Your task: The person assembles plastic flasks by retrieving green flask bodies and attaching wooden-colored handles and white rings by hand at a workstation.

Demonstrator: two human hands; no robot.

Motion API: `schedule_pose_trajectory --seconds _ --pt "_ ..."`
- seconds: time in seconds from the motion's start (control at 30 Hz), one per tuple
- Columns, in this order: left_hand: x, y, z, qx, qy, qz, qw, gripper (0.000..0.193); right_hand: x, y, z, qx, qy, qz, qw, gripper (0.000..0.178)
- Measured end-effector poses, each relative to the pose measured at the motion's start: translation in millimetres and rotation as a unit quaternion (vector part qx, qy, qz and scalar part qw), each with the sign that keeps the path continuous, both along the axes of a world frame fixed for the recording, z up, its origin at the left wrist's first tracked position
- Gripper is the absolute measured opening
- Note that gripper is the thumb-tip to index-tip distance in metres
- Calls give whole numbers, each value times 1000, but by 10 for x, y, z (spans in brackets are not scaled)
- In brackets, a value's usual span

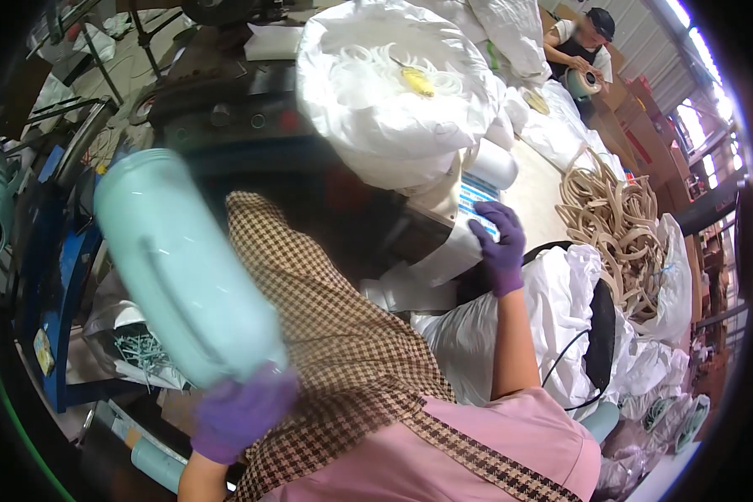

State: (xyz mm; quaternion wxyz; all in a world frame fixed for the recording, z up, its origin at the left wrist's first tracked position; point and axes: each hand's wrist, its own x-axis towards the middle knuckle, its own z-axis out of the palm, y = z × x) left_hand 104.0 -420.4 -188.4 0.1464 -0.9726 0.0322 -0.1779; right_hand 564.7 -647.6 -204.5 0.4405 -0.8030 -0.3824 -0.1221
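Note:
My left hand (247, 410), in a purple glove, grips the lower end of a large mint-green cylindrical shell (188, 268). The shell is tilted, its rimmed end up and to the left, and a long raised ridge runs down its side; motion blurs it a little. My right hand (502, 243), also gloved in purple, reaches to a strip of blue-and-white labels (474, 194). Its fingers are bent and apart, with the tips at the strip's edge. A white roll (494, 163) lies just beyond, and pale backing paper (448, 259) hangs below the labels.
A white sack (393, 159) of translucent rings, with a yellow item on top, stands ahead. Coiled beige straps (615, 226) lie at right. A bag of screws (142, 347) and a blue frame (67, 293) are at left. Another person (581, 50) works at far right.

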Motion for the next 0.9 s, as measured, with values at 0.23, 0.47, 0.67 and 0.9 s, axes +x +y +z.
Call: schedule_pose_trajectory --seconds 0.23,0.47,0.67,0.9 --pt "478 -111 -195 -279 496 50 821 45 768 -719 -783 -152 52 -149 976 28" --pt "385 -96 -321 196 376 -81 902 50 825 -699 -796 -158 15 -124 980 43" --pt "176 -115 -437 152 208 -98 961 43 962 -676 -894 -130 36 -137 981 21" --pt "312 -117 -299 52 94 -98 989 35 487 -308 -334 -2 -25 -148 989 17"
